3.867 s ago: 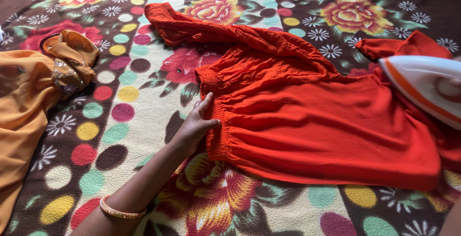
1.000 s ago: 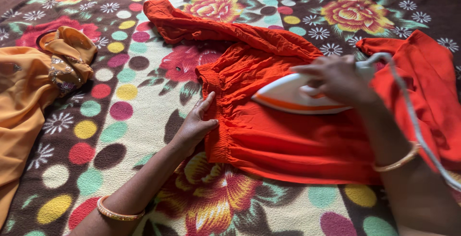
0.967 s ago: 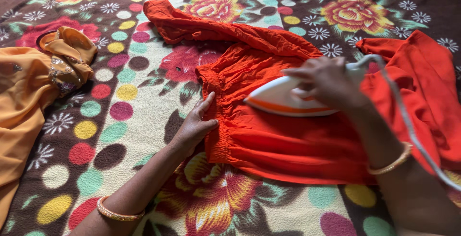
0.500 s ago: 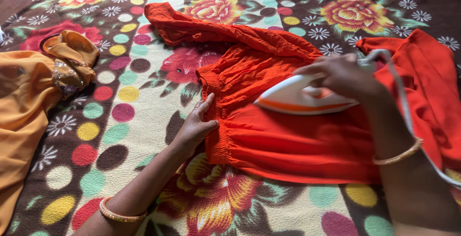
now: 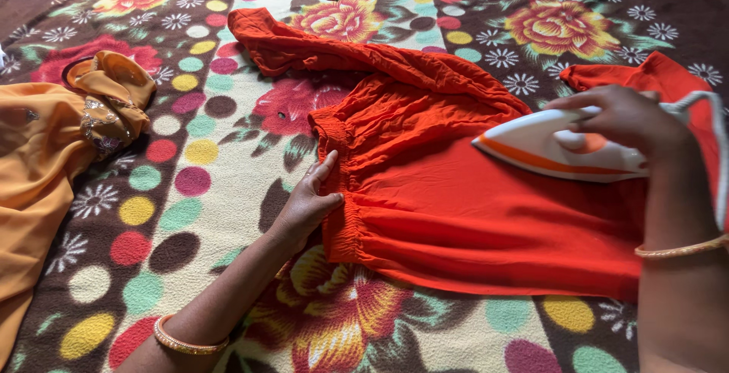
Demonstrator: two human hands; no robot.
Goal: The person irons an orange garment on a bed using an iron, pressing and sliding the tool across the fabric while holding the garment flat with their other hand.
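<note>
At the far left an orange-yellow cloth [image 5: 38, 160] lies in loose folds on the blanket [image 5: 190, 214], with a stitched, patterned trim at its upper edge. The blanket covers the whole surface under everything: a cream middle strip with coloured dots and big flowers, and dark brown borders with white daisies.

The left forearm comes up from the bottom edge, with a gold bangle [image 5: 186, 340] at the wrist. The left hand [image 5: 307, 202] lies flat, fingers [image 5: 325, 172] stretched and together, gripping nothing. It presses on the gathered edge of the red garment [image 5: 456, 206], where the cloth bunches into small pleats.

The garment lies spread across the middle and right of the blanket. Its upper part is rumpled and runs up to the left in a long folded band; its lower part lies smooth and flat.

On the smooth part, to the right, sits the iron [image 5: 554, 149], white with an orange stripe, soleplate down on the cloth and tip pointing left. The right hand [image 5: 619, 115] is closed around its handle from above. A white cord [image 5: 710, 145] loops from the back of the iron down past the right wrist, which wears a thin bangle [image 5: 680, 249].
</note>
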